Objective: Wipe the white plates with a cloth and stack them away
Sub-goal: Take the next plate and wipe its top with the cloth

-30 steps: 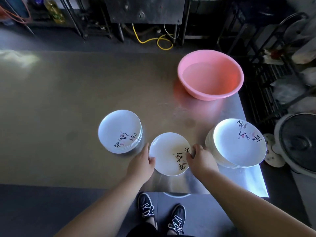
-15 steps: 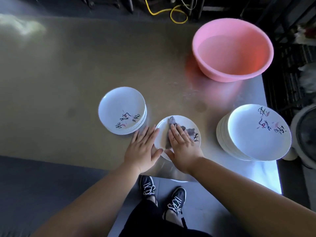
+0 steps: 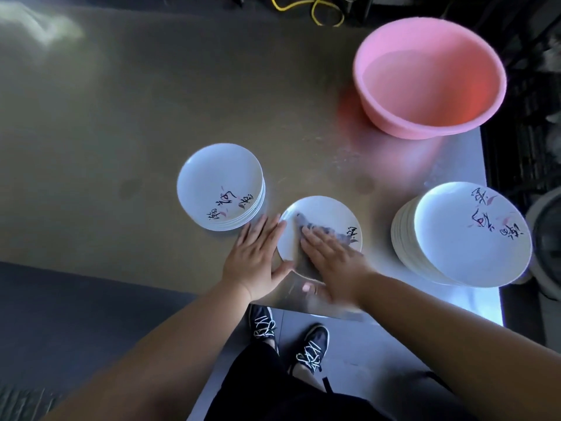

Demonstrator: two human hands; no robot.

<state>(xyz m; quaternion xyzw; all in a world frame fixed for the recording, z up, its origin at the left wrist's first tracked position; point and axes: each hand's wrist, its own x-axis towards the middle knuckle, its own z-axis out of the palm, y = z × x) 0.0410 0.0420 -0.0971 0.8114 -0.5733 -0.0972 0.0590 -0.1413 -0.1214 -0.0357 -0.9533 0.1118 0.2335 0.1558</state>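
Wiping step: right hand (image 3: 334,259), fingers flat, presses the grey cloth (image 3: 318,230) onto the lone plate (image 3: 328,209); left hand (image 3: 255,259), fingers straight, braces its rim. Next, probably lifting it onto the left plate stack (image 3: 218,180).

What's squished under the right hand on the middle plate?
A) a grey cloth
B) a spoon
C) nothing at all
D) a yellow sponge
A: the right hand lies with straight fingers on a grey cloth, pressing it flat onto the middle plate.
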